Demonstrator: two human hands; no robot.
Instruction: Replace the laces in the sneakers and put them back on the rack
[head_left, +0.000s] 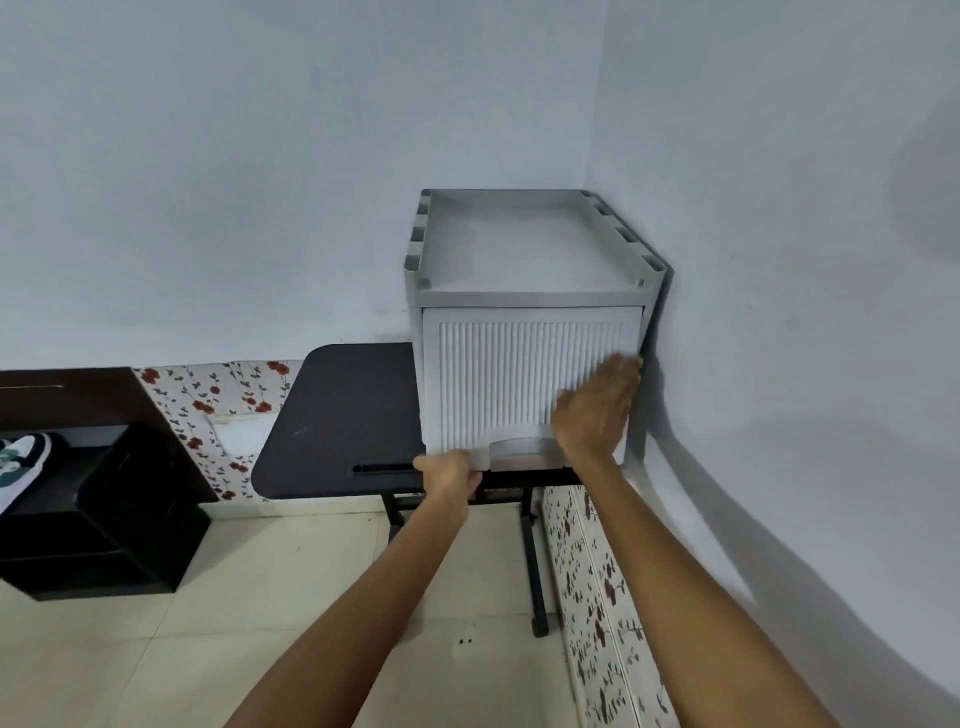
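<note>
Your left hand curls its grip under the lower edge of the ribbed door of the grey shoe cabinet on the dark bench. Your right hand lies flat and open on that door. A white-and-green sneaker sits on the black shelf unit, far left.

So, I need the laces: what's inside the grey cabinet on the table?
Nothing inside shows: the ribbed white door covers the front. The left hand grips its lower edge; the right hand rests on it.

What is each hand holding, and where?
Left hand grips the ribbed door by its bottom edge, beside the handle. Right hand holds nothing; it rests flat on the door's front.
</note>
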